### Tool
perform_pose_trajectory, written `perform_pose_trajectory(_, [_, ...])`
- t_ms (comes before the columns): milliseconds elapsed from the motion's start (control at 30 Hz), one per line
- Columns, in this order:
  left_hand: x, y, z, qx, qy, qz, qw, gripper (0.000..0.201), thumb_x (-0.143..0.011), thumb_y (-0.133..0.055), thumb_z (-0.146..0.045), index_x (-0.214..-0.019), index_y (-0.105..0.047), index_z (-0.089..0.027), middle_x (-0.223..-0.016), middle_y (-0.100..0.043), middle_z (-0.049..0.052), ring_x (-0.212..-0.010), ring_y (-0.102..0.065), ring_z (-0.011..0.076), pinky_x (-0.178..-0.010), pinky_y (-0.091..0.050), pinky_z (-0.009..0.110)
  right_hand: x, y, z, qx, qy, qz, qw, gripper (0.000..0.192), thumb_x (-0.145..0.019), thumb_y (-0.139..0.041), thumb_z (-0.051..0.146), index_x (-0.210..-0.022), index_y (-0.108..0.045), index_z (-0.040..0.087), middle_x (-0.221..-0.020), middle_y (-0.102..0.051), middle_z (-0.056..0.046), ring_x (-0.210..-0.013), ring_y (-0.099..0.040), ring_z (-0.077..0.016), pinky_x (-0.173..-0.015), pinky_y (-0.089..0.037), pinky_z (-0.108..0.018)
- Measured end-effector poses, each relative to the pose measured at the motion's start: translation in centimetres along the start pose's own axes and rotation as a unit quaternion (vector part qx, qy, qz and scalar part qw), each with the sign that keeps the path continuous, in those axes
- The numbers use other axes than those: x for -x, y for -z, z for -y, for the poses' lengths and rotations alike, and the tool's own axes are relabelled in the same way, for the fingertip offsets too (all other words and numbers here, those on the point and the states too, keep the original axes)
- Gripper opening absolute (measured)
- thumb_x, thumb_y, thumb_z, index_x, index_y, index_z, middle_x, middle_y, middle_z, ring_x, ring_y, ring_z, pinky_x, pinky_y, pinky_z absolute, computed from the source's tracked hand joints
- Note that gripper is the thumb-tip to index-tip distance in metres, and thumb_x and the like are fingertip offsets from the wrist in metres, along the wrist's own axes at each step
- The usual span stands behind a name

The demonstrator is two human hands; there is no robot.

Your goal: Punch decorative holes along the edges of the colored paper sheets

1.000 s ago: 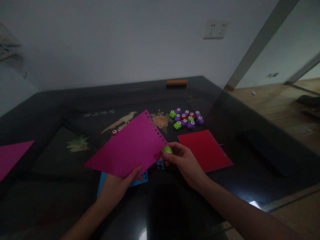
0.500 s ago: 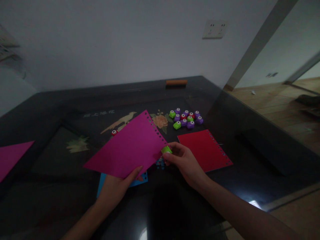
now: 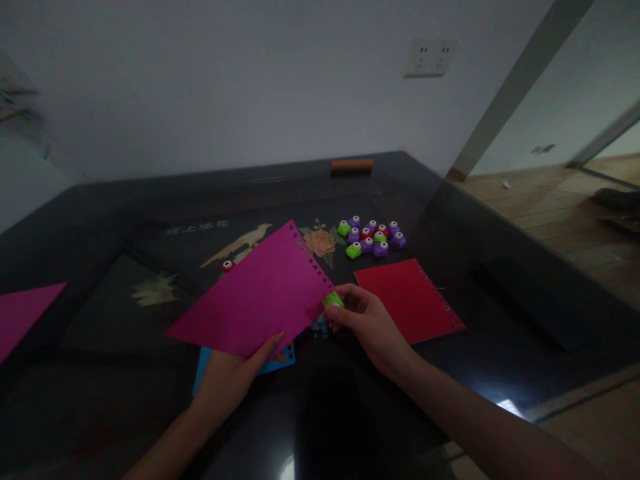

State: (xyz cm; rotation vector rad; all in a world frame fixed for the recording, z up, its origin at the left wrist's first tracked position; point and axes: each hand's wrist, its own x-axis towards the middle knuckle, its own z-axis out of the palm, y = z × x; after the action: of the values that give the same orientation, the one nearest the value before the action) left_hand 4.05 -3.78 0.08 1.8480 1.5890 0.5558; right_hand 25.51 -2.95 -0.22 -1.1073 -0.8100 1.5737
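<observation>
A magenta sheet of paper (image 3: 260, 293) is tilted above the dark table, with a row of small punched holes along its right edge. My left hand (image 3: 243, 370) pinches its lower edge, thumb on top. Between the thumb and fingers of my right hand (image 3: 367, 323) is a green craft punch (image 3: 333, 301), set on the sheet's right corner. Small blue paper bits (image 3: 320, 327) lie on the table just below the punch. Under the magenta sheet and my left hand, a blue sheet (image 3: 203, 367) is partly hidden.
Several purple, green and red craft punches (image 3: 367, 245) cluster behind my right hand. A red sheet (image 3: 395, 293) with punched holes lies to the right. One red punch (image 3: 229, 265) sits behind the magenta sheet. Another pink sheet (image 3: 25, 313) is at far left; a brown cylinder (image 3: 353, 164) lies at the back.
Almost nothing differs. Both hands, the magenta sheet and the green punch keep their places; the view has shifted very slightly.
</observation>
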Motion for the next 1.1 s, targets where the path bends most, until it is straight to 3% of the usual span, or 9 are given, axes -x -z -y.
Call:
perform_pose_trajectory(300, [-0.2, 0.1, 1.5, -0.063, -0.041, -0.023, 0.997, 0.039, -0.078, -0.048, -0.052, -0.077, -0.072, -0.021, -0.082, -0.073, 0.007, -0.092, -0.065, 0.0273, -0.091, -0.047, 0.043, 0.1, -0.1, 0.1, -0.013, -0.003, 0.006, 1.000, 0.031, -0.057, -0.081, 0.028, -0.080, -0.063, 0.018, -0.071, -0.061, 0.002, -0.060, -0.052, -0.0089, -0.055, -0.041, -0.022])
perform_pose_trajectory(500, [0.2, -0.4, 3.0, -0.104, -0.109, -0.009, 0.989, 0.036, -0.082, -0.042, -0.042, -0.095, -0.071, -0.025, -0.097, -0.072, 0.004, -0.095, -0.064, 0.0257, -0.093, -0.046, 0.042, 0.1, 0.0, 0.1, -0.004, 0.000, 0.006, 1.000, 0.030, -0.058, -0.081, 0.029, -0.079, -0.063, 0.018, -0.071, -0.061, 0.002, -0.060, -0.052, -0.0091, -0.055, -0.040, -0.022])
perform_pose_trajectory(667, [0.2, -0.4, 2.7, -0.091, -0.088, -0.007, 0.992, 0.037, -0.083, -0.041, -0.044, -0.078, -0.073, -0.024, -0.084, -0.073, 0.005, -0.089, -0.066, 0.0252, -0.093, -0.046, 0.043, 0.0, 0.1, 0.0, -0.001, -0.002, 0.011, 1.000, 0.030, -0.058, -0.080, 0.030, -0.079, -0.062, 0.018, -0.070, -0.060, 0.002, -0.058, -0.051, -0.0088, -0.055, -0.039, -0.023])
perform_pose_trajectory(867, [0.1, 0.1, 3.3, -0.106, -0.101, -0.011, 0.989, 0.037, -0.077, -0.046, -0.048, -0.088, -0.071, -0.023, -0.087, -0.072, 0.006, -0.095, -0.064, 0.0279, -0.091, -0.047, 0.044, 0.0, 0.1, 0.0, 0.001, 0.008, 0.012, 1.000, 0.030, -0.058, -0.080, 0.031, -0.078, -0.062, 0.018, -0.070, -0.060, 0.002, -0.060, -0.051, -0.0092, -0.055, -0.039, -0.023])
perform_pose_trajectory(1100, [0.0, -0.4, 1.9, -0.067, -0.042, -0.034, 0.996, 0.036, -0.078, -0.048, -0.048, -0.083, -0.071, -0.021, -0.089, -0.072, 0.007, -0.096, -0.064, 0.0273, -0.096, -0.044, 0.044, 0.1, 0.0, 0.2, 0.002, 0.006, 0.010, 1.000, 0.031, -0.058, -0.080, 0.030, -0.080, -0.062, 0.018, -0.071, -0.060, 0.002, -0.060, -0.051, -0.0093, -0.055, -0.039, -0.023])
